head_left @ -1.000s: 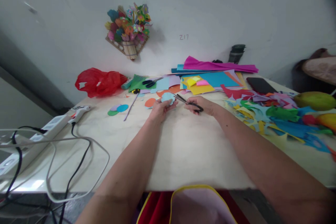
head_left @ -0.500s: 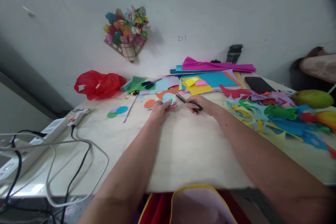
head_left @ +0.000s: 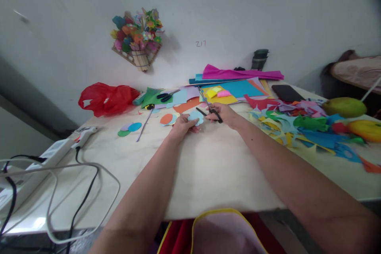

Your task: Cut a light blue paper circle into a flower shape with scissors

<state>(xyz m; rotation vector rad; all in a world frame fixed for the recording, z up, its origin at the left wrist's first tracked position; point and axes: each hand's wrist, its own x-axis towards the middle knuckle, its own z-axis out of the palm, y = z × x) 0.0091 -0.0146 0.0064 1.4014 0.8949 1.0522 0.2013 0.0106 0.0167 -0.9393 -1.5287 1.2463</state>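
My left hand point(head_left: 182, 126) pinches a small light blue paper shape point(head_left: 196, 117) just above the table. My right hand point(head_left: 224, 114) grips black-handled scissors point(head_left: 208, 107), whose blades stand apart with one blade at the edge of the blue shape. An orange paper circle point(head_left: 166, 119) lies on the table just left of my left hand.
Sheets of coloured paper point(head_left: 235, 87) are stacked behind my hands, with paper offcuts point(head_left: 306, 127) heaped to the right. Second scissors point(head_left: 165, 95), a red plastic bag point(head_left: 104, 98), cut circles point(head_left: 130, 128), a phone point(head_left: 287, 93), a power strip point(head_left: 56, 151) with cables at left.
The scissors have swung from lying flat towards the right to pointing up at the blue shape, blades opened. Both hands shifted slightly right and nearer each other as the view moved.
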